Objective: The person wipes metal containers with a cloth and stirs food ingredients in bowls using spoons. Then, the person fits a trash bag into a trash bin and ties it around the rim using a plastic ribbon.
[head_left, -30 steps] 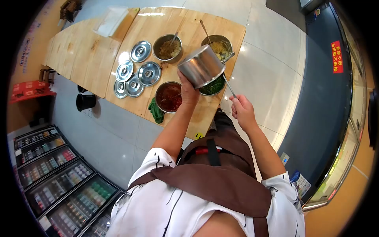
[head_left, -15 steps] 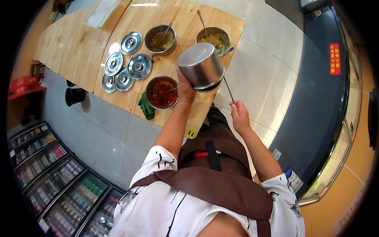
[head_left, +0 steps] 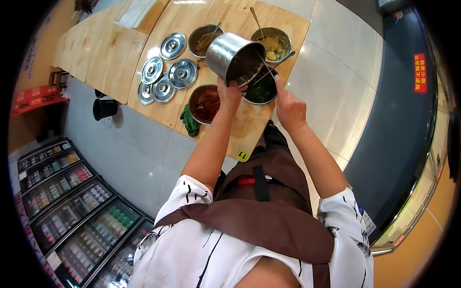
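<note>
Steel pot (head_left: 223, 53), axis slanting, mouth (head_left: 246, 66) (dark inside) lower right

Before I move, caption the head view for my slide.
Left hand holds a tilted metal pot near a bowl of greens; right hand grips a thin utensil; lids lie on the table.

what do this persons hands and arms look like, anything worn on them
The left hand and right hand are bare, with no gloves or watch visible. Loose white sleeves, marked with irregular black strokes, end around the elbows, leaving the forearms uncovered.
</note>
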The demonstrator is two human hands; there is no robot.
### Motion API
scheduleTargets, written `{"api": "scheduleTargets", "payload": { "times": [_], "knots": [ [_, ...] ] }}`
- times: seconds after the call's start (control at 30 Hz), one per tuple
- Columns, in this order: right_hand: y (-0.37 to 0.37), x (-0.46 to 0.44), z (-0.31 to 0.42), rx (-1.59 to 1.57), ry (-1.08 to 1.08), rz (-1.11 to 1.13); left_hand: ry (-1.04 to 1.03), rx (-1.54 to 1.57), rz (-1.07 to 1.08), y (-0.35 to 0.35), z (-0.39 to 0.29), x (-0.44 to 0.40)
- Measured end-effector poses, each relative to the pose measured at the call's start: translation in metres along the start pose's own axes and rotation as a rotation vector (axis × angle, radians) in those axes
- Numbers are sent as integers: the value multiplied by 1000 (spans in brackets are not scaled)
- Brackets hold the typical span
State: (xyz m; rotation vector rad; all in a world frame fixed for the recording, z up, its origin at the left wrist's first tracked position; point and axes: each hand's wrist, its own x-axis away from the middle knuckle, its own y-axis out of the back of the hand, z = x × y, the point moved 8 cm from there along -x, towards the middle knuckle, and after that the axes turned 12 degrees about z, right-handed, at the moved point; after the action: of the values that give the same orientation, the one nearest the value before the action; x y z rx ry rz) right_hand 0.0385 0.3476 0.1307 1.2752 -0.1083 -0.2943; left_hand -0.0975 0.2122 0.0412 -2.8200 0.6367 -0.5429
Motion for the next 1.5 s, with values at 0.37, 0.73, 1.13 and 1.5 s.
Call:
{"api": "scheduleTargets", "payload": {
  "times": [0.37, 0.73, 1.13, 1.5],
  "knots": [
    [8, 11, 20, -209, -12, 106, 53, 198, 118, -18, -22, 8],
    [34, 14, 16, 107, 295, 54, 20, 22, 328, -33, -69, 18],
    [35, 19, 12, 156, 227, -10, -172, -87, 340, -25, -53, 2],
    [46, 6, 8, 165, 65, -95, -383, -472, 185, -12, -62, 6]
  ]
}}
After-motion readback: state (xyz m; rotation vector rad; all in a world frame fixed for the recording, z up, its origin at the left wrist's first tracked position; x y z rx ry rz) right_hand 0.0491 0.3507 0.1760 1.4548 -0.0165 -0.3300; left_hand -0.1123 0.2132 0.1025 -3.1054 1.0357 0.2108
